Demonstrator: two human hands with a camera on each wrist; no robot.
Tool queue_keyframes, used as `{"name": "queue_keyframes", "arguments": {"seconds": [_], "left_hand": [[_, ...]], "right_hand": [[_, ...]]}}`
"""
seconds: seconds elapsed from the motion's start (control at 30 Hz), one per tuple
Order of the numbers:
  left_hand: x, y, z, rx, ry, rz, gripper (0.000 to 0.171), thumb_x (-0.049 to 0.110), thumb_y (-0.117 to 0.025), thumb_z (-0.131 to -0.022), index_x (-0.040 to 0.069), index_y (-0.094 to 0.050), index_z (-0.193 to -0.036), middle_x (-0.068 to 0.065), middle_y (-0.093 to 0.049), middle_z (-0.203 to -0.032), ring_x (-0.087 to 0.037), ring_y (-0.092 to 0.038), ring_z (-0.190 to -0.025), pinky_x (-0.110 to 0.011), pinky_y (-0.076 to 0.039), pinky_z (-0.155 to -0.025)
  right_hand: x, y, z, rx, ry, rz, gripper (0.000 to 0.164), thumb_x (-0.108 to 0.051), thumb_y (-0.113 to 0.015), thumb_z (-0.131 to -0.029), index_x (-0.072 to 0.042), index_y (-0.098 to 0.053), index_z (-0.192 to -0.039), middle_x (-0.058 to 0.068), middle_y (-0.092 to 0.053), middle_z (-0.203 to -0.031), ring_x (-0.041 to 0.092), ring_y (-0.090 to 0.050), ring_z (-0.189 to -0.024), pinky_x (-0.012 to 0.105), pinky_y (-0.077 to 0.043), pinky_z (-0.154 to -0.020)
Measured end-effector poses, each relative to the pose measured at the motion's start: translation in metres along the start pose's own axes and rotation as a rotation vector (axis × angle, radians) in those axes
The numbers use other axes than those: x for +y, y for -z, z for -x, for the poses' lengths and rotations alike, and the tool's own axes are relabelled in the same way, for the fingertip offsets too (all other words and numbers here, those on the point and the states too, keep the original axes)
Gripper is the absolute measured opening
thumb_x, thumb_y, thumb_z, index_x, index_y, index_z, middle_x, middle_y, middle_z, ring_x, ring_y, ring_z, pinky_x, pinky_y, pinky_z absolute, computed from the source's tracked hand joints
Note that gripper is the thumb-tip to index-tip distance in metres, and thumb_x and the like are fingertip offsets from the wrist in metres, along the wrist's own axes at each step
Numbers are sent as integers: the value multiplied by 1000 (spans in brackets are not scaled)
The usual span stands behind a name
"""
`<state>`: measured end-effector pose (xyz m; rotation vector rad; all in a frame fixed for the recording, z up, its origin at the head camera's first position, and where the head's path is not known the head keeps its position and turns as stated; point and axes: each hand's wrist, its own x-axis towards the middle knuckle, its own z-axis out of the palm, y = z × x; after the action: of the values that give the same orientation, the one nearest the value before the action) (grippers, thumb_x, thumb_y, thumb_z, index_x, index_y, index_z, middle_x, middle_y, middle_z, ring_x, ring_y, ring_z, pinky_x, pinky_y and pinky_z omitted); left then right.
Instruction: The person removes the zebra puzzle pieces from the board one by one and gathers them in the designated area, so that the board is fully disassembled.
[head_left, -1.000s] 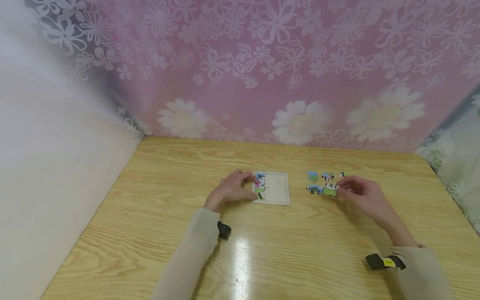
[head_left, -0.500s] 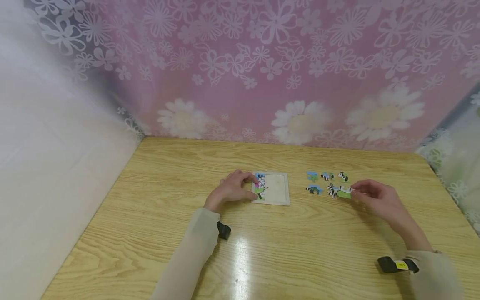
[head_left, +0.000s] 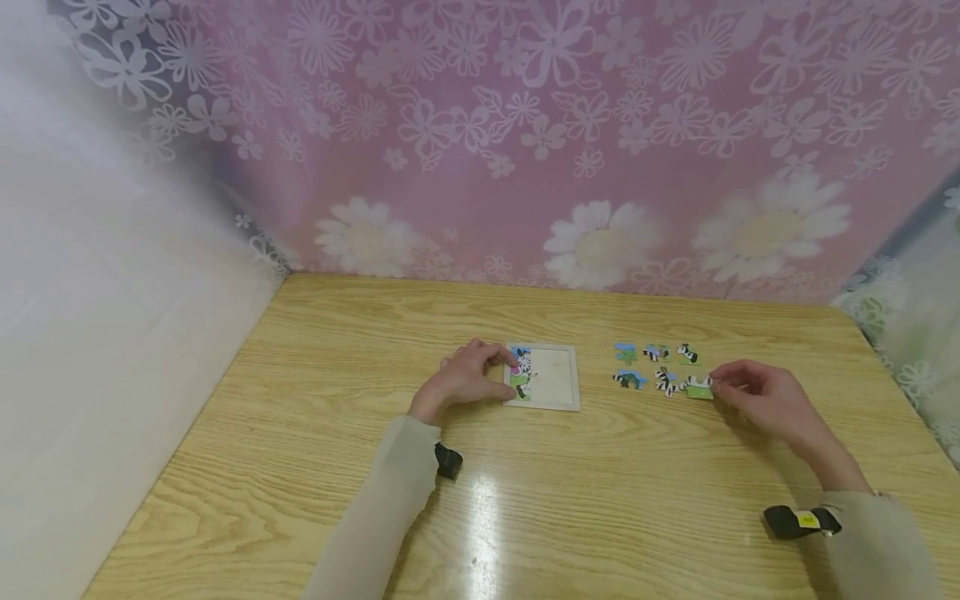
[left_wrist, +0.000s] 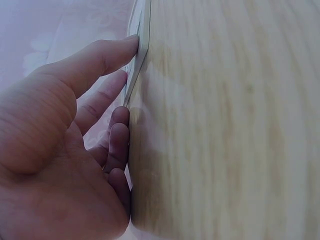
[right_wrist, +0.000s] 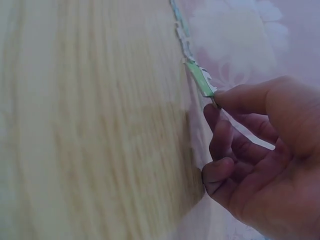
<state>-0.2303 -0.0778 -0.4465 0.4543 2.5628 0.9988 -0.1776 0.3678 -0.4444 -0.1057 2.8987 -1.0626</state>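
A pale puzzle tray (head_left: pixel 555 379) lies flat on the table, with joined zebra-picture pieces (head_left: pixel 521 385) along its left side. My left hand (head_left: pixel 468 375) holds the tray's left side, thumb near the lower corner and a finger higher up; the left wrist view shows the thumb on the tray's edge. To the right, my right hand (head_left: pixel 768 400) pinches the right end of a green-and-white puzzle piece (head_left: pixel 699 388) between thumb and finger. In the right wrist view that green piece (right_wrist: pixel 200 80) is low at the table surface. A black-and-white striped piece (head_left: pixel 666 382) lies just left of it.
Several loose puzzle pieces lie between tray and right hand: a blue-green one (head_left: pixel 625 353), a striped one (head_left: pixel 656 352), a panda-like one (head_left: pixel 687 354) and a dark-green one (head_left: pixel 629 380). A floral curtain (head_left: pixel 480 167) hangs behind the wooden table (head_left: pixel 570 500).
My right hand has moved right with the green-and-white piece, away from the striped piece it was over, and has uncovered the pieces there. My left hand and the tray have stayed put.
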Motion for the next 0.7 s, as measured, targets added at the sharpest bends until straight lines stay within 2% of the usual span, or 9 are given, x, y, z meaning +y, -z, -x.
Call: {"name": "queue_keyframes", "arguments": {"seconds": [0.07, 0.13, 0.37, 0.53, 0.7], "left_hand": [[0, 0, 0, -1, 0, -1, 34, 36, -81, -86, 32, -69, -118, 0, -53, -129, -26, -45, -118, -52, -26, -101], [-1, 0, 0, -2, 2, -1, 34, 36, -81, -86, 32, -69, -118, 0, -53, -129, -26, -45, -118, -53, -26, -101], [-1, 1, -1, -16, 5, -2, 34, 36, -81, -87, 32, -68, -118, 0, -53, -128, -26, -45, -118, -54, -27, -103], [-4, 5, -3, -50, -18, -5, 35, 38, -79, -88, 32, -68, -121, -1, -52, -129, -23, -46, -118, -57, -28, -102], [-5, 9, -5, -61, -46, 99, 37, 30, -77, -91, 22, -68, -126, -6, -56, -132, -23, -51, -118, -48, -39, -106]], "right_hand": [[-1, 0, -2, -7, -2, 32, 29, -28, -62, -103, -3, -68, -119, 9, -73, -103, -7, -58, -79, 25, -49, -64], [-1, 0, -4, -15, -6, 54, 30, -29, -62, -103, -4, -68, -119, 13, -73, -106, -7, -57, -79, 24, -49, -65], [2, -1, -7, 7, -8, 89, 33, -34, -63, -102, -5, -69, -118, 15, -71, -110, -8, -55, -79, 23, -48, -66], [0, -3, -7, 32, -14, 97, 34, -36, -63, -102, -6, -69, -118, 18, -71, -112, -5, -57, -81, 24, -49, -66], [-16, -7, -7, 64, 27, 86, 32, -34, -64, -102, -6, -69, -119, 19, -72, -112, -6, -59, -78, 24, -50, -63]]}}
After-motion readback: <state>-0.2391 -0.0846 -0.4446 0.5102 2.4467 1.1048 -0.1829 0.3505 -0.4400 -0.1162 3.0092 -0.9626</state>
